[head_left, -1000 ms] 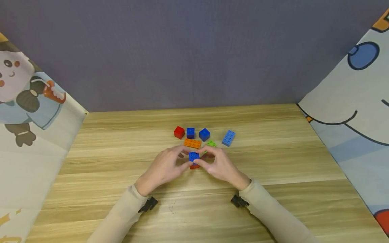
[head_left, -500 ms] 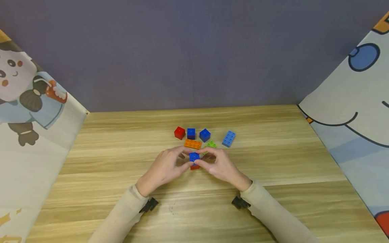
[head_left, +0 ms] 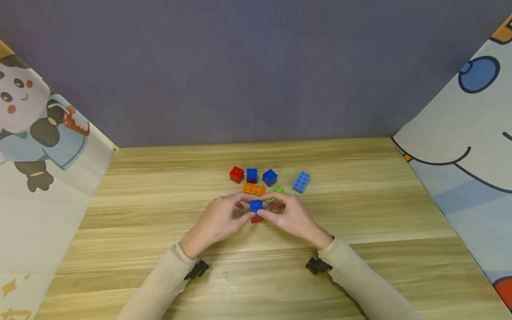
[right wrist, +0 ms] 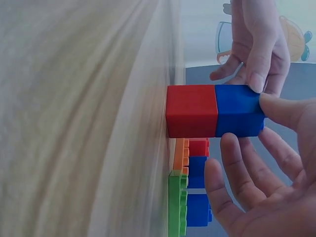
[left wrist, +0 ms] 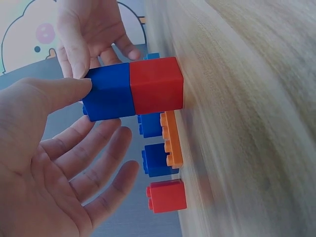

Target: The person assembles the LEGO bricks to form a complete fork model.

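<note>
L hand (head_left: pixel 216 220): thumb & forefinger closed to block width, pinching L side of upper blue block (head_left: pixel 256 206); other fingers loosely extended, nothing else held. Upper blue block: btwn both hands, directly atop lower red block (head_left: pixel 257 220); stack upright, red base apparently on surface (head_left: pixel 160 191). Wrist views show no gap at joint, faces approx. flush. R hand (head_left: pixel 290 218): mirror grip, thumb & forefinger on R side of same block, remaining fingers loosely spread; nothing else held.

Step in hand (judged): seating blue on red. Rec. procedure: apply equal force L & R, straight down; don't twist. Set thumbs at same ht. to prevent tilt. Check seam all round; if any gap, re-press that side. Release both sides together, else stack may tip.

Surroundings, L to R: loose red block (head_left: pixel 237 174), beyond L hand; rear blue block (head_left: pixel 251 176), just beside it; orange brick (head_left: pixel 254 189), flat, just on near side of that; second blue block (head_left: pixel 270 178); green brick (head_left: pixel 278 189), just beyond R hand & partly hidden by it in head view; light-blue brick (head_left: pixel 302 182), farthest R, apart from rest. Obstructions: none btwn hands & stack. Orange & green sit close behind; R fingers could knock green if spread wide. Far face of stack not visible from head view.
</note>
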{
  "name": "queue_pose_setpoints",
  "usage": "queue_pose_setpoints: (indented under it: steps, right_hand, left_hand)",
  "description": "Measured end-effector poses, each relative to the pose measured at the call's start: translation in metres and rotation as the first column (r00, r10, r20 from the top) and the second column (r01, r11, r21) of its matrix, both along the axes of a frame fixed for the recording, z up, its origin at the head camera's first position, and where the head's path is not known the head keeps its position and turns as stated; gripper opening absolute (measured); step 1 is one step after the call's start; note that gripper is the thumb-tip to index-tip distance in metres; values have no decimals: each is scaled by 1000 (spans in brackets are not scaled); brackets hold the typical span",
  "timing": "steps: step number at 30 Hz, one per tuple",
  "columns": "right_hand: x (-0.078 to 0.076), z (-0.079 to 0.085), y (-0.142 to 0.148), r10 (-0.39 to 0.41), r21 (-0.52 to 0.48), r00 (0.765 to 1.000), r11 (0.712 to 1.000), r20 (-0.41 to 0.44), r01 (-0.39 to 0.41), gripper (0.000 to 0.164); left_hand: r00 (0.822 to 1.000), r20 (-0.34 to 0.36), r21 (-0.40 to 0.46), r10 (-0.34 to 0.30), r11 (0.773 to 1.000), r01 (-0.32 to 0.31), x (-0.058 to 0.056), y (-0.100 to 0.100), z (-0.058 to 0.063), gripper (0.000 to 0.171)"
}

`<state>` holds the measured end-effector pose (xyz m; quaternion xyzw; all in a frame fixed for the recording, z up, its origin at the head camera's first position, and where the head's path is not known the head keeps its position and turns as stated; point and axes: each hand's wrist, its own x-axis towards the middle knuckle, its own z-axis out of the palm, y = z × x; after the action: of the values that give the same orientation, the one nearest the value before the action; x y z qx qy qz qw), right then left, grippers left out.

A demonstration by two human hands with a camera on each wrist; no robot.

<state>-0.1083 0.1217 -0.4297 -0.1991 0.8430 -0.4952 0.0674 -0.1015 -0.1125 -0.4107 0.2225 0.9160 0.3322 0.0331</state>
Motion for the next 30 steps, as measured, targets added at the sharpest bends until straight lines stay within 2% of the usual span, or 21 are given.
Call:
queue_pose_setpoints:
  steps: [13, 30]
  right_hand:
    - [-4, 1, 7, 12, -2, 1000, 1000, 12, -12, 32]
    - [-11, -4, 18, -7, -4, 1000, 1000, -1, 7, 27]
  left_hand:
    - [999, -44, -29, -26, 999, 24, -1, 0, 0, 42]
    - [999, -54, -22, 8, 1000, -9, 2, -13, -1, 40]
